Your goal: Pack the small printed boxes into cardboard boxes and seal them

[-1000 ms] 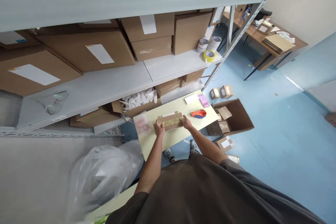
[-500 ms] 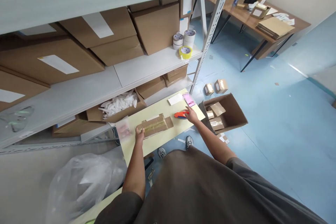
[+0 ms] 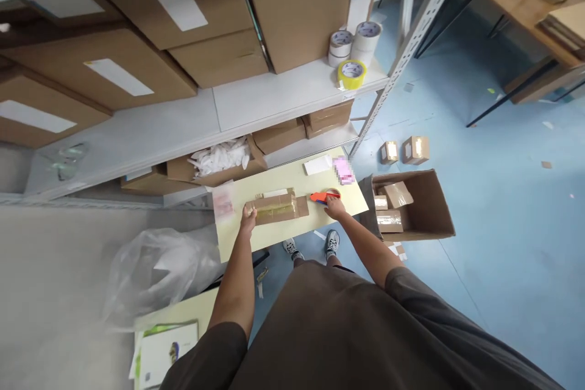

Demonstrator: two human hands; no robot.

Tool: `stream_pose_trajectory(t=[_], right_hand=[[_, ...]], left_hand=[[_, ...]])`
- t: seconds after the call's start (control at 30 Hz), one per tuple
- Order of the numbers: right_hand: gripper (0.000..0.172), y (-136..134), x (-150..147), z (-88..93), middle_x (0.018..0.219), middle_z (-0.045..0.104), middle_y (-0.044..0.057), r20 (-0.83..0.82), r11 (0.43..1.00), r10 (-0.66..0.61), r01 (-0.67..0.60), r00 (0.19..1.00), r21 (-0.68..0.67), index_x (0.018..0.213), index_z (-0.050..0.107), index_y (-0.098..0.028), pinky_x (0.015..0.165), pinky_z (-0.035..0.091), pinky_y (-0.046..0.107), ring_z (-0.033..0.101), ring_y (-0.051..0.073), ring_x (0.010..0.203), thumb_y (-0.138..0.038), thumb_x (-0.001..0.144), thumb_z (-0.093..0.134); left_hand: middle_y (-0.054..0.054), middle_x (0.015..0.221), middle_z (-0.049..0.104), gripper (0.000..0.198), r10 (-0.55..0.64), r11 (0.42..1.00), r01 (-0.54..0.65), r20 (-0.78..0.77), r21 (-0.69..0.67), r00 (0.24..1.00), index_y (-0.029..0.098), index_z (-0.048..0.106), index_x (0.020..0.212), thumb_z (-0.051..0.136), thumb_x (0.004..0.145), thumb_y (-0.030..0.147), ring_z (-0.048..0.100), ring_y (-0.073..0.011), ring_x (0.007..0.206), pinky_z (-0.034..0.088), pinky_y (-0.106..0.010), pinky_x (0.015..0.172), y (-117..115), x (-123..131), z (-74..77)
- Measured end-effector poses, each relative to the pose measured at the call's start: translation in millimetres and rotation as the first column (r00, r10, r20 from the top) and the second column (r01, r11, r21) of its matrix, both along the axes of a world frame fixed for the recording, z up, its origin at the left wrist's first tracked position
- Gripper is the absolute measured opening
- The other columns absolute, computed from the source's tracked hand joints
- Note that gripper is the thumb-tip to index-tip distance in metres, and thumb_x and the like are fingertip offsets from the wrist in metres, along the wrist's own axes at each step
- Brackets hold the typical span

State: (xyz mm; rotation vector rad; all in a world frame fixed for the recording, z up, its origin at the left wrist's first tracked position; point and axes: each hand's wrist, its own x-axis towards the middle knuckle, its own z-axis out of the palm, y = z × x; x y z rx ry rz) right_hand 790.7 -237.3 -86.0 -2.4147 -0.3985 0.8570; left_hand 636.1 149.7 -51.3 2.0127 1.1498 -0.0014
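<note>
The taped cardboard box (image 3: 276, 208) is laid flat mid-way along the pale yellow table (image 3: 274, 239), its long axis running left to right. Its left end is touched by the left hand (image 3: 249, 218), fingers bent, though a grip cannot be told. The right hand (image 3: 336, 207), at the box's right end a second ago, is now curled onto the orange tape dispenser (image 3: 322, 196) just beside it.

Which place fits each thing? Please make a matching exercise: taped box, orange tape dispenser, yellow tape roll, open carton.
Things: 1 taped box; 2 orange tape dispenser; 3 yellow tape roll; 4 open carton.
Places: a on the blue floor; b at the right hand; c on the grey shelf; d at the left hand.
Pairs: 1-d; 2-b; 3-c; 4-a.
</note>
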Motion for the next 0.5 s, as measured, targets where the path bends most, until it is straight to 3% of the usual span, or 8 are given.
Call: stream_pose_trajectory(t=[0.13, 0.27, 0.4, 0.5], right_hand=[[0.040, 10, 4, -7.1, 0.131, 0.070, 0.027, -0.015, 0.995, -0.060, 0.058, 0.998, -0.078, 0.133, 0.061, -0.009, 0.121, 0.034, 0.050, 0.059, 0.038, 0.134, -0.025, 0.097, 0.064], [0.040, 7, 4, 1.8, 0.123, 0.073, 0.023, 0.029, 0.995, -0.099, 0.099, 0.995, 0.005, 0.138, 0.057, -0.015, 0.112, 0.043, 0.051, 0.066, 0.039, 0.124, -0.033, 0.102, 0.057], [0.048, 15, -7, 36.8, 0.141, 0.065, 0.022, 0.158, 0.988, -0.049, 0.025, 0.986, 0.150, 0.146, 0.050, -0.017, 0.107, 0.048, 0.052, 0.063, 0.038, 0.127, -0.038, 0.103, 0.053], [0.056, 42, -20, 73.1, 0.152, 0.059, 0.023, 0.210, 0.969, 0.030, -0.080, 0.977, 0.233, 0.146, 0.052, -0.016, 0.103, 0.051, 0.049, 0.065, 0.037, 0.125, -0.047, 0.100, 0.058]], left_hand=[[-0.013, 0.146, 0.068, 0.075, 0.028, 0.994, -0.026, 0.018, -0.106, 0.999, 0.020, 0.040, 0.164, 0.068, 0.097, 0.042, 0.062, -0.0260, 0.138, 0.047, -0.038, 0.117, -7, -1, 0.5], [-0.016, 0.161, 0.056, 0.070, 0.037, 0.988, -0.033, 0.026, -0.148, 0.999, 0.018, 0.043, 0.163, 0.063, 0.098, 0.037, 0.053, -0.0268, 0.149, 0.042, -0.037, 0.122, -7, -3, -3.0], [-0.015, 0.163, 0.054, 0.071, 0.032, 0.983, -0.025, 0.037, -0.181, 0.999, 0.018, 0.039, 0.165, 0.059, 0.099, 0.033, 0.053, -0.0265, 0.149, 0.042, -0.037, 0.122, -7, -3, -5.5], [-0.015, 0.162, 0.055, 0.068, 0.018, 0.984, -0.009, 0.052, -0.177, 0.998, 0.018, 0.040, 0.164, 0.058, 0.099, 0.030, 0.053, -0.0272, 0.149, 0.041, -0.039, 0.123, -9, -2, -6.1]])
